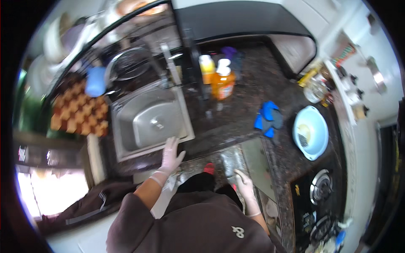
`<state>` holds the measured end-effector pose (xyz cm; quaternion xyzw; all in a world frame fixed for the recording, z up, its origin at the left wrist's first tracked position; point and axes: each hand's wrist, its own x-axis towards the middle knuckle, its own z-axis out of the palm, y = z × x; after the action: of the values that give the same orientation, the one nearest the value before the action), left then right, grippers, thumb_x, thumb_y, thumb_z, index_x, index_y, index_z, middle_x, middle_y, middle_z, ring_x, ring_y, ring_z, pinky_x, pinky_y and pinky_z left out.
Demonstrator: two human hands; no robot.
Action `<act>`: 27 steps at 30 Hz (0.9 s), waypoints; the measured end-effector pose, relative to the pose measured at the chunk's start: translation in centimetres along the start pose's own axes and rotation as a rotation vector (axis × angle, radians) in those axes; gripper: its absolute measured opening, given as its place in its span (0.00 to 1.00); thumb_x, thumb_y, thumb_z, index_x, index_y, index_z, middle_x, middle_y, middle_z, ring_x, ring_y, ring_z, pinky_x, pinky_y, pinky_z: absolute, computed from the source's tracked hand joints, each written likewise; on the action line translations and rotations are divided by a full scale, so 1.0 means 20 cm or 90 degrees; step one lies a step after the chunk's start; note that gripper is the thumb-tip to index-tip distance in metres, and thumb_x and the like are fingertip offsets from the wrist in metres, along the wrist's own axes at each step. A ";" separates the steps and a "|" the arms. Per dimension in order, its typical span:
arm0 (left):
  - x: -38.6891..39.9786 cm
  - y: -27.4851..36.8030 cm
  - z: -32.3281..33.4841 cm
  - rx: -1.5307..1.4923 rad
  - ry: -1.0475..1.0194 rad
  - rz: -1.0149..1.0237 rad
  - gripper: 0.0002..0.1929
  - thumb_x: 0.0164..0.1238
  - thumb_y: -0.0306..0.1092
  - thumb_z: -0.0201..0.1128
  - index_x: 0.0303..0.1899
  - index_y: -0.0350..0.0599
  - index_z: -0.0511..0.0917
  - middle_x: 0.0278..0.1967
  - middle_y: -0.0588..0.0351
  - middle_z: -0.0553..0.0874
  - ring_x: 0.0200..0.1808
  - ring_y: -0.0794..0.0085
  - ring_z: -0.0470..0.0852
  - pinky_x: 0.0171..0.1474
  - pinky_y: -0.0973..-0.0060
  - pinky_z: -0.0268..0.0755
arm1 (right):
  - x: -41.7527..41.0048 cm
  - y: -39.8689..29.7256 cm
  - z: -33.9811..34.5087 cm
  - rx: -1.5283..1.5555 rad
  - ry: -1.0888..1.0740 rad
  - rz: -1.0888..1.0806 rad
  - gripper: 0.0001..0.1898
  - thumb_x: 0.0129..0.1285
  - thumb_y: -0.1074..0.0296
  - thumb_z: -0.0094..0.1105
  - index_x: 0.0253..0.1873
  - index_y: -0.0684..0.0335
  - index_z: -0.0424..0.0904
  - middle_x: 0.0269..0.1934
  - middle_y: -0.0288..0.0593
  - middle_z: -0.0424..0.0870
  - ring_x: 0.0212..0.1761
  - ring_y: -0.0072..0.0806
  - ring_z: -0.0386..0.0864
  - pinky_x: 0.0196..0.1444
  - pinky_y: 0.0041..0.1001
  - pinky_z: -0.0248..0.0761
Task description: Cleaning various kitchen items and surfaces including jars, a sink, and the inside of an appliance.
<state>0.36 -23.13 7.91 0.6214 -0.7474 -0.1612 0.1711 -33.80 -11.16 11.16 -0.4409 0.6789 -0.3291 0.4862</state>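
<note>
My left hand (172, 158), in a thin whitish glove, reaches over the front edge of the stainless steel sink (158, 118) with its fingers apart and nothing in it. My right hand (245, 183), gloved the same way, hangs low before the counter; it appears to hold nothing, its fingers slightly bent and partly spread. Beyond the sink's right side stand an orange bottle of liquid (223, 83) and a yellow-orange bottle (207, 69), both white-capped. Blue and grey gloves (269, 118) lie on the dark counter, left of a light blue basin (311, 132) with a scrubber-like item inside.
A checkered wooden cutting board (80, 109) and a blue cup (95, 82) are left of the sink. At the lower right is a black gas stove (316, 202). Jars (315, 90) stand near the wall. A dish rack (79, 44) with dishes hangs at upper left.
</note>
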 end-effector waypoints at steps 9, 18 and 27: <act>0.14 -0.03 0.11 0.034 -0.130 -0.081 0.38 0.57 0.41 0.70 0.69 0.38 0.64 0.68 0.39 0.68 0.72 0.44 0.59 0.75 0.45 0.44 | 1.04 -0.33 -0.60 -0.434 0.267 -0.318 0.43 0.54 0.55 0.73 0.73 0.57 0.63 0.77 0.63 0.48 0.78 0.63 0.47 0.75 0.53 0.49; 0.25 0.28 0.10 -0.146 0.059 -0.143 0.35 0.62 0.31 0.66 0.70 0.37 0.63 0.70 0.39 0.66 0.74 0.44 0.58 0.76 0.55 0.50 | 1.25 -0.24 -0.15 -0.239 -0.121 -0.371 0.29 0.48 0.74 0.65 0.61 0.58 0.77 0.59 0.54 0.76 0.66 0.51 0.71 0.69 0.42 0.63; 1.10 0.80 -0.56 -0.755 0.314 -0.045 0.31 0.70 0.31 0.57 0.72 0.34 0.58 0.64 0.47 0.75 0.65 0.62 0.73 0.70 0.67 0.60 | 1.50 -1.68 -0.83 0.032 0.220 -0.563 0.28 0.48 0.81 0.60 0.59 0.63 0.74 0.62 0.53 0.75 0.66 0.46 0.72 0.68 0.41 0.65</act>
<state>-12.19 -42.19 26.28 0.4644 -0.4490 -0.4053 0.6469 -44.33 -51.65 34.55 -0.6144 0.4891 -0.5892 0.1902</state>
